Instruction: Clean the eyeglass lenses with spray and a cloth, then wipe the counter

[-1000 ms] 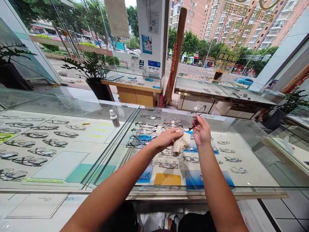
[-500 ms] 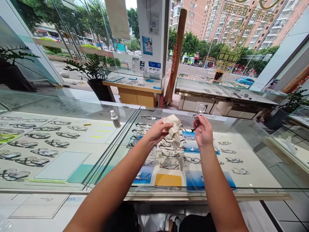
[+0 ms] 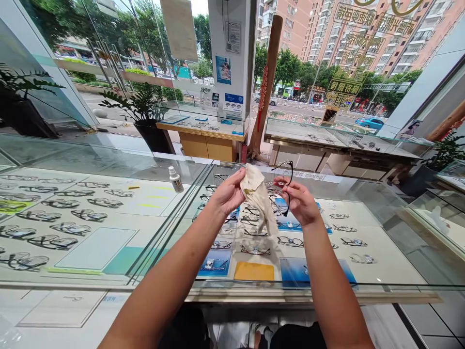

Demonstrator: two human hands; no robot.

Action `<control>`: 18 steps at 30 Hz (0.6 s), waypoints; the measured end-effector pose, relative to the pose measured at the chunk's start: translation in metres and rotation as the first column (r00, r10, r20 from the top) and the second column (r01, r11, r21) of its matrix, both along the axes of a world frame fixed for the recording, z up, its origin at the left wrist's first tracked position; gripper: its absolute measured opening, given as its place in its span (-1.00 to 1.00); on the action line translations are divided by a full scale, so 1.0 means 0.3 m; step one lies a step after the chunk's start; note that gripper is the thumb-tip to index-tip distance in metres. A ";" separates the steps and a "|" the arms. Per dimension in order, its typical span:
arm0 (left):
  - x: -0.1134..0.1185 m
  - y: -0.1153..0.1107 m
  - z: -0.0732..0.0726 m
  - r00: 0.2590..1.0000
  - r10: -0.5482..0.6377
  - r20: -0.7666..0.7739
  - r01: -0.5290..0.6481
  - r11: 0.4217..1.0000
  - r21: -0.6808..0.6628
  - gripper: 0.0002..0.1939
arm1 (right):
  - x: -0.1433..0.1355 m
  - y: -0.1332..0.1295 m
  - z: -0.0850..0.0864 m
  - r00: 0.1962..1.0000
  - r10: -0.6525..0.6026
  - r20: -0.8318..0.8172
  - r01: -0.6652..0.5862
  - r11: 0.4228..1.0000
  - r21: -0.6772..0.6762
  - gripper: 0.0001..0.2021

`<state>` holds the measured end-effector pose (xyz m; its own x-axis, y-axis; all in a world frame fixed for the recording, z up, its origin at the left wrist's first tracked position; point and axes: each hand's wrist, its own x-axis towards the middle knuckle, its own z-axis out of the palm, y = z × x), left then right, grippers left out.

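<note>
My left hand (image 3: 231,192) grips a cream cleaning cloth (image 3: 259,194) by its upper part, and the rest of it hangs down in folds. To its right, my right hand (image 3: 301,201) pinches a pair of eyeglasses (image 3: 290,175) with dark frames, turned on their side with the lenses toward the cloth. The cloth and glasses are close together; whether they touch I cannot tell. Both hands are above a glass display case (image 3: 366,203) holding rows of spectacles.
On the glass to the left stands a small white-capped bottle (image 3: 176,179). Inside the case lie an orange card (image 3: 254,271) and blue display cards (image 3: 316,271). A wooden post (image 3: 267,87), a potted plant (image 3: 150,131) and more counters (image 3: 341,131) stand beyond.
The cloth has opened out and now hangs lower from my left hand. My right hand has moved left with the eyeglasses and turned them on their side.
</note>
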<state>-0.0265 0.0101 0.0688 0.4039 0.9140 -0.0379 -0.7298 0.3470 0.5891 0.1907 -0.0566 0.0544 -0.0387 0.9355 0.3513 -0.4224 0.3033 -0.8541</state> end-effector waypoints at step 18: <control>0.027 0.005 -0.047 0.968 -0.018 -0.249 0.046 0.993 0.109 -0.72 | -0.036 0.014 -0.024 0.961 0.266 -0.080 -0.277 0.928 -0.247 -0.69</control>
